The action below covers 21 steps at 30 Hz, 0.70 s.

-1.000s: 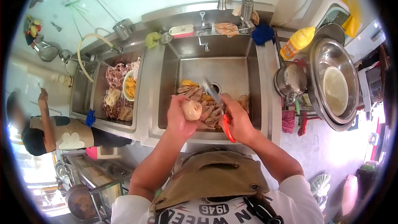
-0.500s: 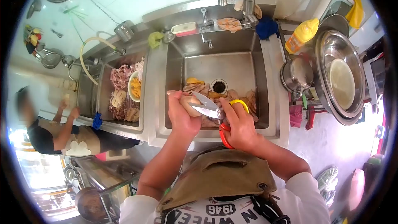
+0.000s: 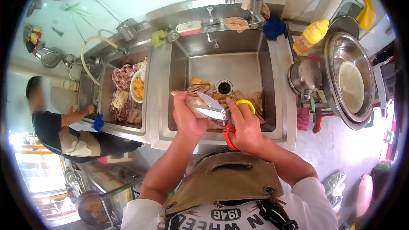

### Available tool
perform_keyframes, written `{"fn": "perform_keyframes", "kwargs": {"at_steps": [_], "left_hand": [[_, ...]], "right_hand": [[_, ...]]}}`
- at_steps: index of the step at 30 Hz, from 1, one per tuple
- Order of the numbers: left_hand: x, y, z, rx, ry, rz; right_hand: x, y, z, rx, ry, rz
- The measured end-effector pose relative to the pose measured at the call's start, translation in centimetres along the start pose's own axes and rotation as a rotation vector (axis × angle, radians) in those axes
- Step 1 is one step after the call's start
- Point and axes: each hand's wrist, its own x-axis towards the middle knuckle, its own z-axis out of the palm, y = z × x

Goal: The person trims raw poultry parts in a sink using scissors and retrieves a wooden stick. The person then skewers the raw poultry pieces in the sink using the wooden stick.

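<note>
My left hand (image 3: 189, 115) is closed round a pale, skin-coloured piece of raw poultry (image 3: 191, 102), held over the front of the sink (image 3: 221, 68). My right hand (image 3: 246, 124) grips scissors (image 3: 211, 110) with one red and one yellow handle loop. Their blades point left and lie across the meat, partly parted. Whether the edges cut into it I cannot tell. Beneath my hands, more poultry pieces (image 3: 256, 100) lie along the sink's near side, by the drain (image 3: 224, 87). My fingers hide part of the held piece.
The left basin holds raw meat (image 3: 123, 78) and a white bowl (image 3: 136, 96) with yellow pieces. A co-worker (image 3: 51, 125) stands at its far left. To the right are a yellow bottle (image 3: 311, 37), a steel pot (image 3: 305, 78) and large steel bowls (image 3: 331, 81). A faucet (image 3: 256, 4) rises behind.
The scissor blades look slightly closer together over the meat, with both my hands almost in place. The co-worker has straightened up, and their hands are lower, nearer the left basin.
</note>
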Motion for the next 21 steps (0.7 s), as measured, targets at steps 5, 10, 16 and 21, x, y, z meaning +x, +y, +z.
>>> {"fn": "perform_keyframes", "kwargs": {"at_steps": [5, 10, 16, 21], "left_hand": [[0.1, -0.1, 0.1, -0.075, 0.012, -0.033], [1.0, -0.3, -1.3, 0.086, -0.090, 0.044], [1.9, 0.9, -3.2, 0.604, -0.273, 0.551], [0.2, 3.4, -1.0, 0.438, -0.419, 0.335]], "right_hand": [[0.2, -0.1, -0.2, 0.075, -0.077, 0.057], [-0.3, 1.4, 0.3, 0.324, -0.087, 0.165], [0.9, 0.5, -2.4, 0.305, -0.313, 0.182], [1.3, 0.5, -3.5, 0.298, -0.432, 0.077]]}}
